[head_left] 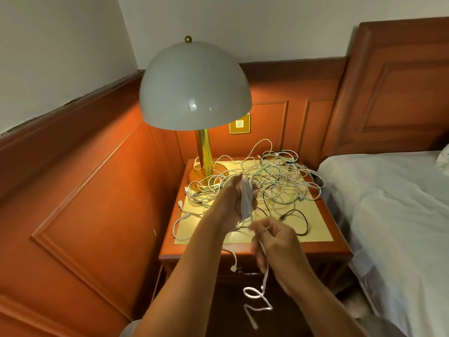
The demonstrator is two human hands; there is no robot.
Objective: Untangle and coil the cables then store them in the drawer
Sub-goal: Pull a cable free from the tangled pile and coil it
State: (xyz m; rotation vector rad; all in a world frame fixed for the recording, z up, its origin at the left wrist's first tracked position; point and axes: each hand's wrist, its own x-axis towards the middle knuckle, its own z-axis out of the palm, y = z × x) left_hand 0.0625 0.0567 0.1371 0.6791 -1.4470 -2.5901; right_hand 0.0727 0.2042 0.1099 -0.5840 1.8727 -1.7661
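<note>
left hand [233, 198] grips white coil [246, 203] | right hand [274, 242] pinches cable tail [263, 283]

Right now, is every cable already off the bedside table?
No, a tangle of cables lies on the bedside table beside the lamp.

Hands: two, the left hand [234, 198] and the right hand [274, 242]
Coiled bundle: one white coil [246, 200], gripped in the left hand
Loose cable end: one white tail [257, 297], hanging down from the right hand
Tangled cables on the table: one heap [272, 181] (white, pale green and black strands mixed; too knotted to count singly)
Black cables: at least one [300, 220]
Lamps: one lamp [195, 93]
Tables: one table [323, 246]
Wall plates: one gold plate [239, 123]
Beds: one bed [393, 205]
</note>
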